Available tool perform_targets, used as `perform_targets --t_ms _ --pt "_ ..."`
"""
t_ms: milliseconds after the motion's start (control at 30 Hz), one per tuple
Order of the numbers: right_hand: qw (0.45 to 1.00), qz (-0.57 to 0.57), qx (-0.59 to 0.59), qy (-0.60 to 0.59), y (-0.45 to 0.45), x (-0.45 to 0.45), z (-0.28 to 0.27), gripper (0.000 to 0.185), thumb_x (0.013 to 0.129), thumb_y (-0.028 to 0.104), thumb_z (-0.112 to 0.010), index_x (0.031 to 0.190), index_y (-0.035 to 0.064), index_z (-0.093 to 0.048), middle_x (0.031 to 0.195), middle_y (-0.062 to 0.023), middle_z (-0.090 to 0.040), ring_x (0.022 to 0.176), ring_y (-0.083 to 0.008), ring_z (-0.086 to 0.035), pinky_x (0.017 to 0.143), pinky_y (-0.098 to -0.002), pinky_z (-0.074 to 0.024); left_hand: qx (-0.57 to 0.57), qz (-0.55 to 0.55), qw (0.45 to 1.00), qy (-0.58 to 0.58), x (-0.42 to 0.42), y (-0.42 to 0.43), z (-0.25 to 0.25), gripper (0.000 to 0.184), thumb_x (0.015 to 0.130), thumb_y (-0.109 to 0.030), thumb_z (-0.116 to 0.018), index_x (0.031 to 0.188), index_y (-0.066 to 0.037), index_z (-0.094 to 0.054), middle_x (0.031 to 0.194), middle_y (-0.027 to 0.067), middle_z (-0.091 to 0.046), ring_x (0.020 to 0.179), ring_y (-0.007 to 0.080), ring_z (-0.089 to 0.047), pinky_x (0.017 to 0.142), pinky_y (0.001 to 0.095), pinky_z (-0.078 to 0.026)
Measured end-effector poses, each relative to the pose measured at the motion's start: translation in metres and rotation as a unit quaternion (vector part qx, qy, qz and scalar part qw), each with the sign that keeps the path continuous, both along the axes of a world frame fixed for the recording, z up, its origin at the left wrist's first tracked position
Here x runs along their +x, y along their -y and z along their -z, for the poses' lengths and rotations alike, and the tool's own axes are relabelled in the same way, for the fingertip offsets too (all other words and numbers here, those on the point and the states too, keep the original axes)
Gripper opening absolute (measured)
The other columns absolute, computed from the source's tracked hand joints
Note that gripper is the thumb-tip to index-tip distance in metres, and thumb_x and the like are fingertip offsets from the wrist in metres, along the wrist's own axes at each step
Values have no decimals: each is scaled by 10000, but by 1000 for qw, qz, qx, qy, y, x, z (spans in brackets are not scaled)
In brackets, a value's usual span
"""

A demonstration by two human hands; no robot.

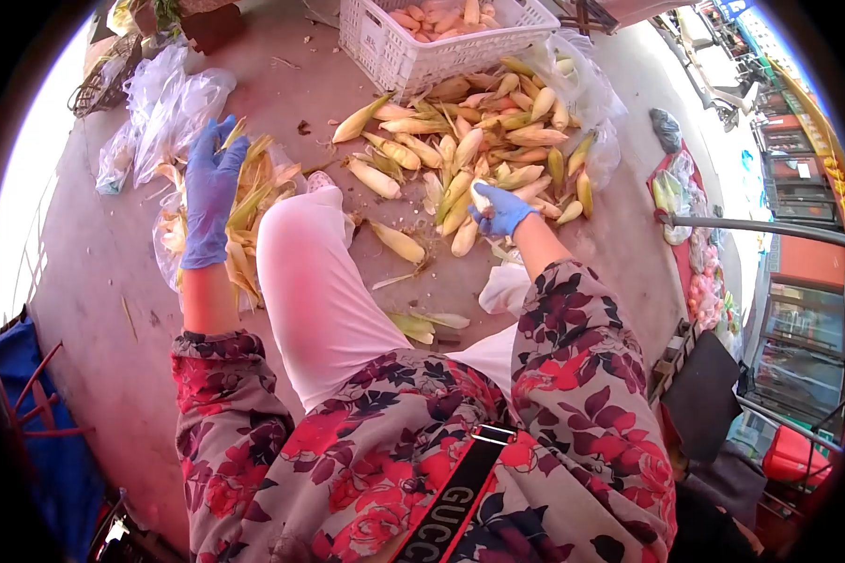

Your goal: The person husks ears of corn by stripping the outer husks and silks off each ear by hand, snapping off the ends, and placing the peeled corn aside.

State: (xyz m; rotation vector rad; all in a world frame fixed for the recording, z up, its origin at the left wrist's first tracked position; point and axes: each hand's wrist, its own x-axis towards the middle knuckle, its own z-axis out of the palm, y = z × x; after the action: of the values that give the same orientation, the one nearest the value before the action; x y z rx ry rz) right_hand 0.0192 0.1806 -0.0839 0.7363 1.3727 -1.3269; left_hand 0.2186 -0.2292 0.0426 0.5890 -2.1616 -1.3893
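My left hand (212,188), in a blue glove, is stretched out over the left edge of a heap of corn husks (246,211). Its fingers are extended and apart; a husk strip shows beside the fingertips, and I cannot tell whether it touches them. My right hand (503,211), gloved in blue too, is closed around a pale ear of corn (482,199), mostly hidden by the fingers. Just beyond it spreads a big pile of corn ears (441,155), many still in yellow-green husks. One husked ear (399,241) lies apart, nearer my knee.
Behind the pile stands a white plastic crate (385,52) holding peeled corn ears. Clear plastic bags (174,108) lie at the upper left, another plastic bag (587,94) right of the pile. Loose husks (422,324) are between my legs. Bagged produce (699,253) sits at the right.
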Motion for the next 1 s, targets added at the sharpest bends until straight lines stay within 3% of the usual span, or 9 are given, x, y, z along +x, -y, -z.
perform_targets --t_ms 33,200,367,433,500,700,800,900,1000 --pt "998 -7 -27 -56 11 -27 -13 355 819 414 -613 1070 208 -470 807 -73 -595 562 -154 -549 405 -240 -399 -97 26 995 -5 -22 -15 -7 356 838 -174 -610 1158 -29 -556 1284 186 -450 1192 247 -445 964 341 -366" --pt "921 74 -228 -308 70 -146 -98 541 855 474 -531 1128 13 -457 1016 -129 -620 773 -216 -641 600 -292 -526 -34 41 998 -39 -109 -73 -9 442 846 -192 -616 1231 -18 -488 1229 74 -514 1063 149 -479 934 279 -373" --pt "909 -146 57 -386 60 -142 50 358 861 355 -517 1051 57 -577 948 -72 -650 773 -151 -618 639 -253 -463 -56 47 995 73 -143 -79 50 441 838 -218 -627 1211 -15 -508 1209 75 -530 1048 153 -493 923 278 -379" --pt "778 -401 222 -430 45 -90 146 385 784 393 -544 944 56 -639 905 -129 -653 797 -236 -626 730 -325 -476 -85 40 971 220 -148 -73 67 424 841 -205 -619 1203 -10 -516 1222 85 -528 1017 160 -513 917 280 -390" --pt "748 -521 200 -359 40 -16 212 452 738 442 -567 948 47 -631 974 -173 -627 950 -323 -581 817 -366 -457 -38 57 990 123 -161 -72 70 414 811 -238 -639 1145 -11 -555 1197 151 -523 1091 234 -501 933 324 -384" --pt "693 -520 369 -338 71 111 252 498 672 367 -691 1009 15 -587 1022 -213 -599 982 -308 -586 839 -401 -471 -49 66 986 147 -155 -89 37 422 861 -170 -579 1245 -30 -473 1338 84 -422 1134 173 -482 958 294 -378" --pt "747 -580 235 -224 74 82 264 568 665 341 -698 1115 36 -533 1044 -177 -585 946 -291 -597 792 -373 -494 -145 70 979 124 -155 -93 35 392 795 -212 -653 1120 -11 -567 1224 169 -495 1185 278 -460 966 355 -355" --pt "844 -492 5 -215 72 41 274 644 670 314 -690 1220 72 -459 1084 -121 -567 917 -245 -598 756 -350 -502 -58 58 990 116 -156 -92 36 385 810 -179 -638 1146 -17 -544 1227 165 -495 1169 254 -471 956 350 -369" --pt "933 -290 -181 -112 85 3 177 640 664 286 -650 1229 67 -444 1055 -103 -577 892 -223 -595 729 -359 -510 36 68 992 102 -157 -100 46 413 836 -186 -608 1179 17 -498 1146 167 -551 1066 226 -524 926 331 -398"
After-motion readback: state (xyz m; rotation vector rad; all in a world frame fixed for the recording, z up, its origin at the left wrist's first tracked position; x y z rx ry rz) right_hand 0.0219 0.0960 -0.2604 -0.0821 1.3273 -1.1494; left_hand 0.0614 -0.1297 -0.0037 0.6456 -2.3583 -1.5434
